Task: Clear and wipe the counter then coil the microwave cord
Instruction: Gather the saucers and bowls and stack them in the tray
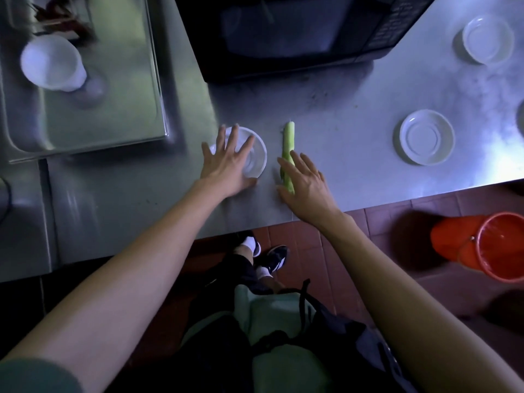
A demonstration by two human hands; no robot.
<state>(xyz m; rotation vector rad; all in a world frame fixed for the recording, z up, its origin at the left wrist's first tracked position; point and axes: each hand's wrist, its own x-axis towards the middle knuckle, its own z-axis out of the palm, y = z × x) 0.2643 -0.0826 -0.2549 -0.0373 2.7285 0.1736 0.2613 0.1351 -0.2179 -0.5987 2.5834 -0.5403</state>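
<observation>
Both hands outstretched — fingers spread

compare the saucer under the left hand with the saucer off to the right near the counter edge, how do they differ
The saucer under the left hand is partly covered by the spread fingers of the left hand; the right saucer lies fully exposed, with no hand near it. The covered one sits next to the green vegetable stalk and close to the sink; the other sits alone, farther right. Both are white, round, upright, and rest on the steel counter.

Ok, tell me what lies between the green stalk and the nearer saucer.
Nothing: the head view shows only bare counter between the green stalk and the nearer saucer.
</observation>
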